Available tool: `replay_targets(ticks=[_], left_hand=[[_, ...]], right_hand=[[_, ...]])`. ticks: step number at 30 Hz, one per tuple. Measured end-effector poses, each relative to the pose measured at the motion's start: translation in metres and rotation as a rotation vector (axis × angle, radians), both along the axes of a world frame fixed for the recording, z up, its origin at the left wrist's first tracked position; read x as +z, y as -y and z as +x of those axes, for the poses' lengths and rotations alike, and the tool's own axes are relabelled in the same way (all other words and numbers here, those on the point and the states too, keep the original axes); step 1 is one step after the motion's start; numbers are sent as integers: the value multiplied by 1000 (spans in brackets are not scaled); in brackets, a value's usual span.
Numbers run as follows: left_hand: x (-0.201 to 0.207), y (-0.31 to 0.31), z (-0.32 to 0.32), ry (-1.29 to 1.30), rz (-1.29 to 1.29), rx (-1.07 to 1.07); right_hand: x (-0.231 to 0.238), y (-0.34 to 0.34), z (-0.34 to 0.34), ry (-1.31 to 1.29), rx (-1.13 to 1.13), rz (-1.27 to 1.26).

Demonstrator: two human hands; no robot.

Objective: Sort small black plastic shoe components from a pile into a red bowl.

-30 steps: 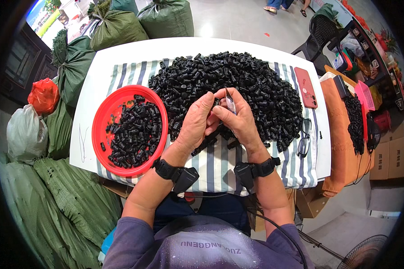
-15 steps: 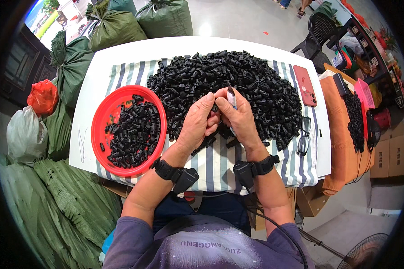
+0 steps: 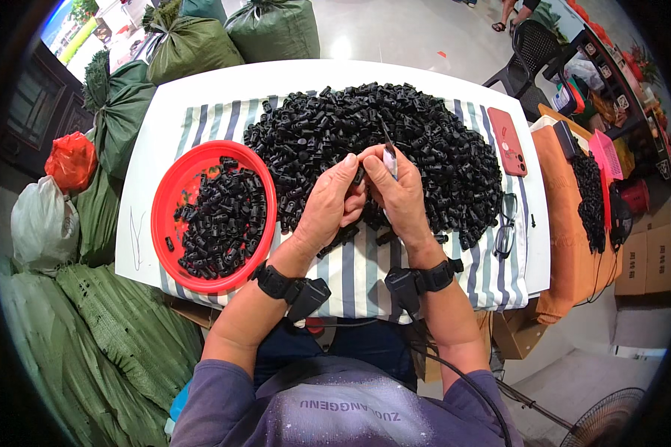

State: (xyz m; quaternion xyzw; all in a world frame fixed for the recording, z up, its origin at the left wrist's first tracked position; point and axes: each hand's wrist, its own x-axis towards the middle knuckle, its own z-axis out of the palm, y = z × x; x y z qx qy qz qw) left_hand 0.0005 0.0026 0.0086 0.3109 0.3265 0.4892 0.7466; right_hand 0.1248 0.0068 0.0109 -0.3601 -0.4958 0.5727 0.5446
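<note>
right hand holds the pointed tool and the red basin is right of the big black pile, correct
Not the side: the head view shows the red basin left of the big black pile; the right hand does hold the pointed tool.

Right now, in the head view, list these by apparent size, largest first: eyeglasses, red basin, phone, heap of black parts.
1. Heap of black parts
2. Red basin
3. Phone and eyeglasses, unranked: they look nearly equally long, though the phone is solid.
</note>
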Motion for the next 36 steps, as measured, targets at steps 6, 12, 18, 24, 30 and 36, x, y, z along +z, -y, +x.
replay_targets(ticks=[6, 12, 18, 24, 30, 36], left_hand=[[-10, -5, -8, 84, 65, -36], [-7, -5, -7, -14, -10, 145], [-9, -7, -9, -18, 57, 178], [-9, -7, -9, -11, 98, 175], [-8, -5, -9, -6, 98, 165], [-5, -5, -7, -14, 98, 159]], right_hand=[[-8, -3, -2, 89, -59, 25], [-4, 3, -5, 534, -79, 304], [0, 6, -6, 720, -122, 420], [5, 7, -6, 732, -94, 351], [6, 7, -6, 761, -112, 351], [4, 6, -6, 769, -155, 374]])
